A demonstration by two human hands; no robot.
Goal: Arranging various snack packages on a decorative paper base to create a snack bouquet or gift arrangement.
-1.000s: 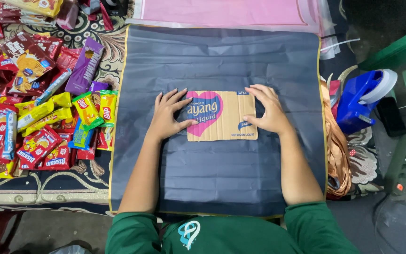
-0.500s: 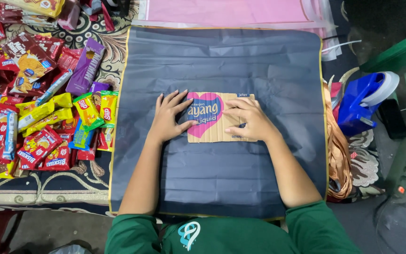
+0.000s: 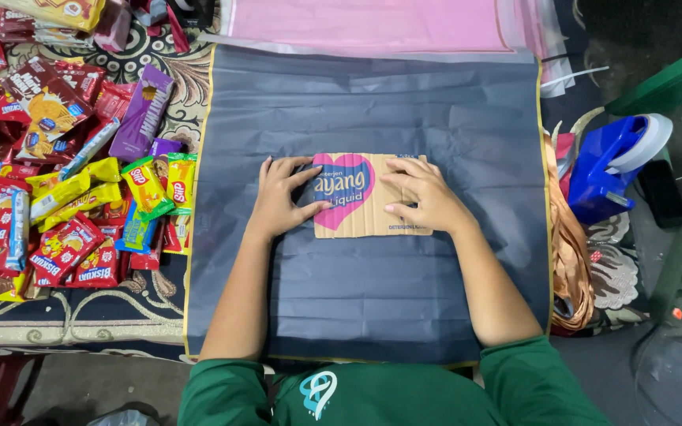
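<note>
The cardboard piece [image 3: 372,207] lies flat mid-way on the dark sheet [image 3: 372,308]. My left hand [image 3: 279,197] presses its left edge, my right hand [image 3: 424,197] its right part, both open, fingers spread.

- Head view: single camera, worn above, facing straight down.
- Range: close, arm's length over dark sheet [image 3: 372,300].
- Shared coverage: none, one view only.

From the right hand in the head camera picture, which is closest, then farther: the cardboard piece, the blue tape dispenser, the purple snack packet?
1. Cardboard piece: under the right hand, touching.
2. Blue tape dispenser: off to its right.
3. Purple snack packet: far left, beyond the left hand.
</note>
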